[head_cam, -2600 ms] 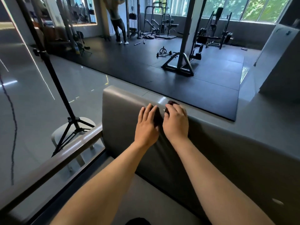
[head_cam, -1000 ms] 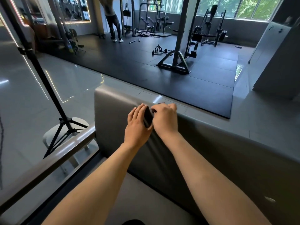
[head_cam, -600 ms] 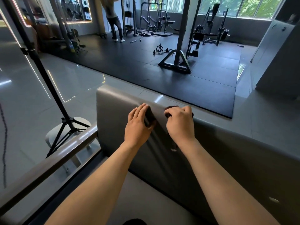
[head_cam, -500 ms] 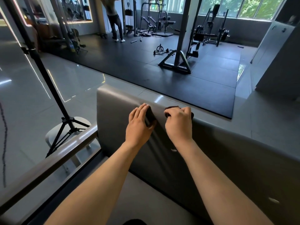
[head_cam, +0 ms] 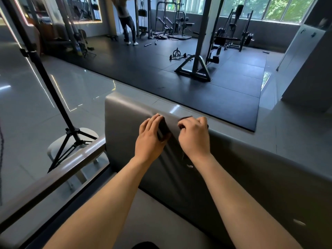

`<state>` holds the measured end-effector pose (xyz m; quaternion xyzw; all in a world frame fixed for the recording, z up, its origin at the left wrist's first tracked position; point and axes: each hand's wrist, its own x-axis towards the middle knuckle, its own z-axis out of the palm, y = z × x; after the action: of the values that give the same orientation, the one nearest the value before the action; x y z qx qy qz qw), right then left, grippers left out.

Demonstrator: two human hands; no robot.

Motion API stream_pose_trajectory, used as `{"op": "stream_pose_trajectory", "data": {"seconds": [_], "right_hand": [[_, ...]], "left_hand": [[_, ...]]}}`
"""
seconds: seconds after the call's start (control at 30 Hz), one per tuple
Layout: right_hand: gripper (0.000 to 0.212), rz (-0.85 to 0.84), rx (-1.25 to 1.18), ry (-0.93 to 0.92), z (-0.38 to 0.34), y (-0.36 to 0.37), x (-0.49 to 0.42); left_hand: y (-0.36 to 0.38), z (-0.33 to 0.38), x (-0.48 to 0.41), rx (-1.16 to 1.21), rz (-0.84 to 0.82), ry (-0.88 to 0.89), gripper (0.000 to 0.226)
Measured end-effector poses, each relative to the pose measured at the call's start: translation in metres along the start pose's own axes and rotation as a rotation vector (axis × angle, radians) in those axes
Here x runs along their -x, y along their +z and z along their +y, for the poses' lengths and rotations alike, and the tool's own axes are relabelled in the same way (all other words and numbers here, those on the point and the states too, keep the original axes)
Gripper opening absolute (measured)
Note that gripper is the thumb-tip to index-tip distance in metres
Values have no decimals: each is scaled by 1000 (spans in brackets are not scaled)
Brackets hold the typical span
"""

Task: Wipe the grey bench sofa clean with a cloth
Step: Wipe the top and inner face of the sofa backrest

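The grey bench sofa (head_cam: 251, 177) runs across the lower half of the view, its padded backrest rising in front of me. Both hands rest on the backrest's top edge near its left end. My left hand (head_cam: 150, 139) lies with fingers over the edge and pinches one end of a dark cloth (head_cam: 163, 130) between thumb and forefinger. My right hand (head_cam: 195, 136) has curled fingers that grip the cloth's other end at the top edge. The cloth's middle blends into the dark backrest between the hands.
A rail (head_cam: 53, 178) runs along the sofa's left side. Beyond it a black tripod (head_cam: 70, 133) stands by a white stool (head_cam: 53, 148). Behind the backrest lie glossy floor tiles, a black mat (head_cam: 179, 83) with gym machines (head_cam: 197, 69), and a person (head_cam: 128, 24) far back.
My hands, touching a second ago, have drawn apart along the top edge, the right one shifting rightward. Over the last half second they have barely moved.
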<state>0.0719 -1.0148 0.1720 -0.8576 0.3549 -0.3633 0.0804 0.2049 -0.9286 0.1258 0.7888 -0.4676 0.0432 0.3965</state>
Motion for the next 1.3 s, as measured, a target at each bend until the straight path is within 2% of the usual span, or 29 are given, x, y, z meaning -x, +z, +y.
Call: {"op": "stream_pose_trajectory", "data": {"seconds": [0.1, 0.23, 0.4, 0.53, 0.6, 0.7, 0.77, 0.87, 0.93, 1.07, 1.13, 1.2, 1.3], "right_hand": [[24, 67, 14, 29, 5, -6, 10], [26, 67, -63, 104, -15, 11, -6], [27, 8, -200, 54, -43, 33, -22], [28, -14, -164, -52, -31, 28, -15], [27, 0, -138, -43, -27, 23, -5], [24, -6, -104, -24, -24, 22, 23], [27, -80, -122, -4, -19, 26, 47], [32, -201, -261, 131, -22, 31, 71], [28, -260, -459, 250, -35, 28, 79], [25, -276, -786, 451, -59, 25, 100], [23, -295, -916, 587, -65, 33, 114], [22, -339, -986, 681, -73, 43, 130], [25, -426, -1012, 737, -82, 59, 150]], "left_hand": [[2, 4, 2, 24, 1, -11, 74], [6, 5, 1, 69, -2, -40, 77], [4, 0, -2, 130, -34, -40, 78], [1, -2, -1, 103, -63, 51, 81], [1, 0, 1, 123, -122, 68, 87], [-6, 6, 12, 311, -177, -54, 87], [-10, 8, 30, 368, -194, -93, 80], [-13, 9, 62, 508, -227, -226, 64], [-17, 11, 81, 623, -216, -349, 55], [-25, 1, 115, 724, -186, -472, 45], [-22, -14, 131, 770, -212, -534, 48], [-18, -26, 146, 899, -243, -602, 49], [-12, -38, 164, 1030, -166, -692, 41]]}}
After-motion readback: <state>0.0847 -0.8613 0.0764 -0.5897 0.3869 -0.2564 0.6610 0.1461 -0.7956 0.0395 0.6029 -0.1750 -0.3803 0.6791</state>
